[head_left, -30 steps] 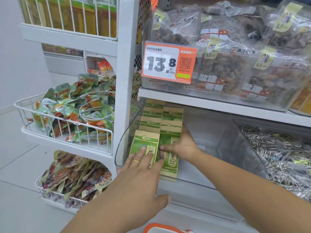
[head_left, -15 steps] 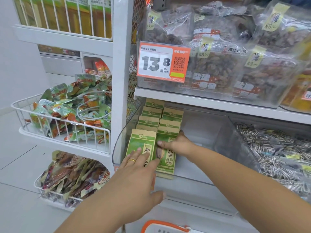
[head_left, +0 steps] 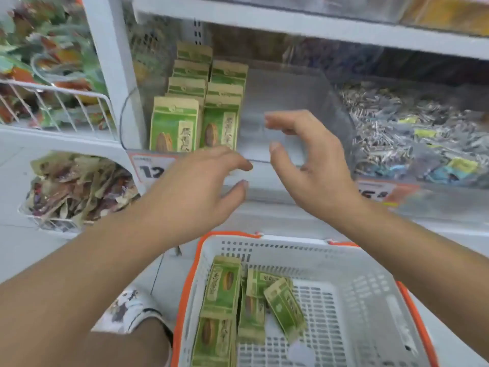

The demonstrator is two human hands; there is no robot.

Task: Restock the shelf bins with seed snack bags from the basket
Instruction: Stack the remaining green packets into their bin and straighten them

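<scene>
- Both hands are now clear of the bin: one second ago the left hand (head_left: 195,192) and right hand (head_left: 312,165) were pressing on the front seed snack bags (head_left: 174,125) inside the clear shelf bin (head_left: 291,102); they are now hovering outside its front wall, and the view is tilting down toward the basket.
- Nearest the camera, the basket (head_left: 370,300), white with an orange rim, is sitting on the floor below the shelf and is holding several loose bags (head_left: 225,292) of the same green-and-tan type, lying flat or tilted at its left side.
- Above the basket, the left hand is hanging with fingers relaxed and spread, gripping nothing.
- Beside it, the right hand is hanging with fingers loosely curved and thumb apart, also gripping nothing.
- Behind the hands, the stocked bags are standing upright in two rows against the bin's left wall; the bin's right portion is showing bare floor.
- Farther right, a neighbouring bin of loose seeds (head_left: 410,133) is sitting just beside the clear bin.
- At far left, wire racks of mixed snack packets (head_left: 76,186) are standing apart from the work.
- Judgement: the arranging step is appearing complete, and the next step is likely requiring a downward reach for more bags, since the bin is taking further stock.
</scene>
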